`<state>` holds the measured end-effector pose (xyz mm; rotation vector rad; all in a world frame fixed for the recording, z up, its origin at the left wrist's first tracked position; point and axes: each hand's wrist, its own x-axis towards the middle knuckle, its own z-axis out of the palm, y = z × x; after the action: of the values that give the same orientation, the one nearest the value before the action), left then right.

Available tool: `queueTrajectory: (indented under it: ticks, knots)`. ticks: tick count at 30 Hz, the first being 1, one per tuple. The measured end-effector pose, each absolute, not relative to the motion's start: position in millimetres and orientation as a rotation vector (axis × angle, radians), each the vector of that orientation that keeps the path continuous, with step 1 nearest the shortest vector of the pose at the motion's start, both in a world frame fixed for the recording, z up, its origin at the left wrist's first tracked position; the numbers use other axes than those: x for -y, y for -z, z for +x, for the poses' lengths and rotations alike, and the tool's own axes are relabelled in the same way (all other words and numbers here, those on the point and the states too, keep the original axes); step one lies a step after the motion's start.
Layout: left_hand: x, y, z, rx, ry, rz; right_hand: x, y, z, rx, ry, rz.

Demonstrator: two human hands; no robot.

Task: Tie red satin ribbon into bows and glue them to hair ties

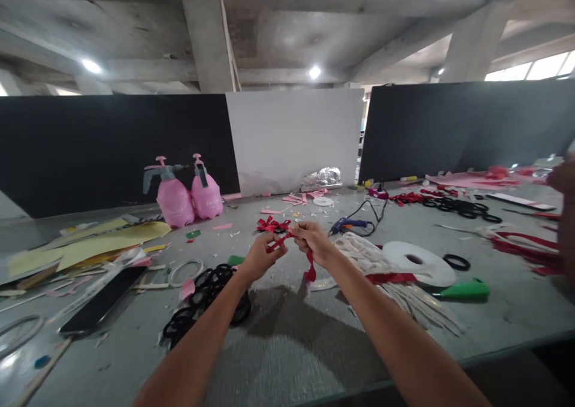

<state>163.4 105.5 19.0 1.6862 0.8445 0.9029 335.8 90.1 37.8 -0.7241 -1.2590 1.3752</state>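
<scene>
A strip of red ribbon (309,268) stretches between my two hands above the middle of the table, one end hanging down below the right. My left hand (264,255) pinches it between thumb and fingers. Closed on the same ribbon, my right hand (313,241) sits slightly higher and close beside the left. Just behind them lies a small pile of red ribbon bows (272,225). Near my left forearm is a heap of black hair ties (211,293). White strips (359,251) and a white roll (420,262) lie to the right of my right forearm.
A blue glue gun (349,224) with a dark cord rests behind the white strips. Two pink spray bottles (175,203) stand at back left. A phone (105,299) lies at left, and a green-handled tool (465,289) at right. Part of another person (566,215) shows at the right edge.
</scene>
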Motion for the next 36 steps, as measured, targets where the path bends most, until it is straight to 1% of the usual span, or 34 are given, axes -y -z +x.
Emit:
queueTrajectory:
  ticks: [7,12,16,22,25,28,32,34,36]
  knots:
    - [-101.2,-20.1,163.2,-0.731,-0.922,1.535,-89.5,-35.4,338.0,1.288,-1.505,-0.763]
    - [-100.1,-21.2,166.8,-0.827,-1.025,1.478,-90.1,-34.0,337.2,1.317,-1.470,-0.789]
    - [-101.8,-19.7,168.8,-0.867,-1.043,1.505,-90.1,-33.7,332.8,1.262,-1.444,-0.803]
    - [-102.0,-19.9,167.9,-0.880,-1.000,1.517,-89.3,-30.4,320.7,1.125,-1.421,-0.772]
    - [-99.9,-19.6,167.6,-0.920,-0.931,1.696,-90.2,-32.3,322.9,1.034,-1.385,-0.773]
    - [-98.6,-17.9,166.1,-0.931,-0.902,1.879,-94.2,-35.0,333.8,1.043,-1.286,-0.791]
    - [-99.8,-16.3,162.9,-0.917,-0.971,1.814,-104.5,-29.3,349.4,1.288,-1.106,-1.012]
    - [-101.6,-14.6,163.0,-0.887,-0.972,1.738,-108.3,-23.6,353.7,1.437,-0.853,-1.155]
    - [-104.3,-11.2,164.7,-0.889,-1.024,1.660,-108.7,-19.3,355.4,1.546,-0.432,-1.280]
